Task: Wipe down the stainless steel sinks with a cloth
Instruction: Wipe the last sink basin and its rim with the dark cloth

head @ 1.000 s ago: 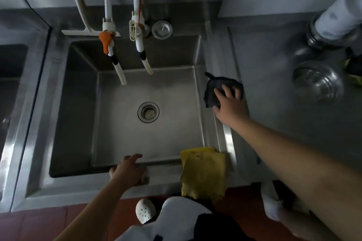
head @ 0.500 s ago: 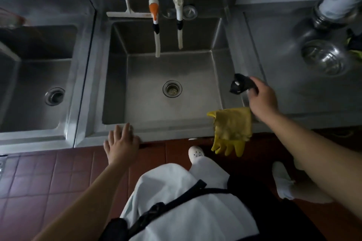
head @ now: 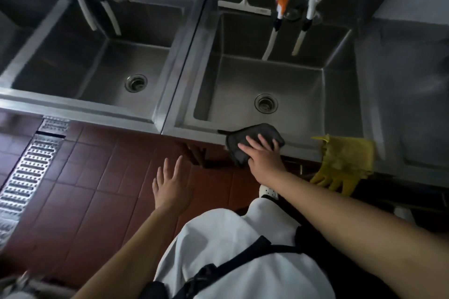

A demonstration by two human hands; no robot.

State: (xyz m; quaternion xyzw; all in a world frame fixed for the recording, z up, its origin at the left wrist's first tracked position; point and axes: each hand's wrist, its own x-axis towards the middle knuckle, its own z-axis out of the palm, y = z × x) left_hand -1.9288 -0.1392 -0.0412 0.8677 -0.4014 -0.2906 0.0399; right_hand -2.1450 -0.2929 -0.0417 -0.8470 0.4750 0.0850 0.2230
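Stainless steel sinks run side by side along the wall above a red tiled floor (head: 97,196), seen from the head view looking down. At the near rim of the right sink (head: 272,85) lies the dark cloth (head: 245,139), draped over the front ledge so that part rests on the flat top and part hangs down the front face; its long axis runs roughly along the rim, left to right. The right hand (head: 263,156) lies directly on the cloth, fingers (head: 250,141) spread nearly straight and laid flat on the fabric, pressing rather than gripping; whether the thumb curls under the edge cannot be told. The cloth thus sits beneath and just ahead of the fingertips, with unwiped ledge extending to the left toward the seam between the basins and to the right toward the yellow gloves (head: 345,160) draped over the same rim. A stroke along the rim would probably follow the cloth's own long axis. The left hand (head: 170,184) hovers over the floor, well apart from the cloth and short of the ledge, fingers extended and relaxed, holding nothing; the right hand is plainly the nearer. Beyond, the left sink (head: 97,63) stands dry and bare, a white squeegee (head: 245,3) rests on the back ledge of the right sink, and two hose taps (head: 279,14) hang into that basin. A metal floor drain grate (head: 26,172) runs along the left edge of the tiles.
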